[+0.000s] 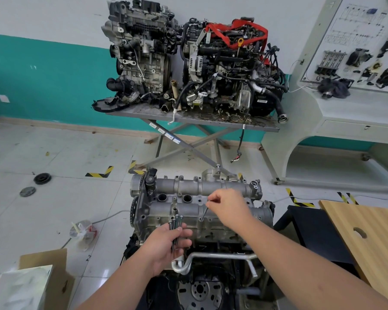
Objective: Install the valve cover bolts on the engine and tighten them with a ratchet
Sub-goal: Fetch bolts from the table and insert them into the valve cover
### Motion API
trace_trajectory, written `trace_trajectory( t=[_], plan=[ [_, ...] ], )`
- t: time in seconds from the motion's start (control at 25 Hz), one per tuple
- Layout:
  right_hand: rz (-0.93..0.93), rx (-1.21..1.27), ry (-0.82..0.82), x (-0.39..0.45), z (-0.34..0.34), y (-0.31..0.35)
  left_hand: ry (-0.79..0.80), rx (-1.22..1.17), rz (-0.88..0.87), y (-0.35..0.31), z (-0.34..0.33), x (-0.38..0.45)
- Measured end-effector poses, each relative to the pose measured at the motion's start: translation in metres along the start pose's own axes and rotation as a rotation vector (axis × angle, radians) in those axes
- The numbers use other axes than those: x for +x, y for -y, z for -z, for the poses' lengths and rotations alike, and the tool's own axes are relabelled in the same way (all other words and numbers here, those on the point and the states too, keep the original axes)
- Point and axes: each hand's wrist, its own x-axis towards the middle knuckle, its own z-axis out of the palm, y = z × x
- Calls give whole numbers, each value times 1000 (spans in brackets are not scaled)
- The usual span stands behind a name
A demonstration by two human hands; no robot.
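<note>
Gripping a bundle of bolts [175,229] upright, the left hand [166,245] is resting against the engine [222,222]; the right hand [227,206] is pinching one bolt [203,214], tilted, tip at a valve cover [188,211] hole.

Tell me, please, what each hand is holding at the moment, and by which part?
Left hand grips a bundle of bolts around their shanks. Right hand pinches one bolt by its head end, tip at a cover hole.

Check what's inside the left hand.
The left hand holds a bundle of long bolts, heads up, over the engine. Their lower ends are covered by the fingers, so the exact count is unclear.
</note>
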Motion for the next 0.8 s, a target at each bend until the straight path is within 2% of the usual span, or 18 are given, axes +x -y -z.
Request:
trace_trajectory(
  t=[0.12,0.36,0.52,0.8],
  plan=[
    [216,-143,15,-8,-18,-6,-19,-37,5,1,4,2],
    [273,-144,-70,-3,-21,-16,-41,-42,19,1,5,3],
    [333,-158,-34,-4,-22,-17,-41,-27,34,1,1,4],
    [541,-223,-78,-17,-31,-16,-51,-12,43,3,2,5]
  ],
)
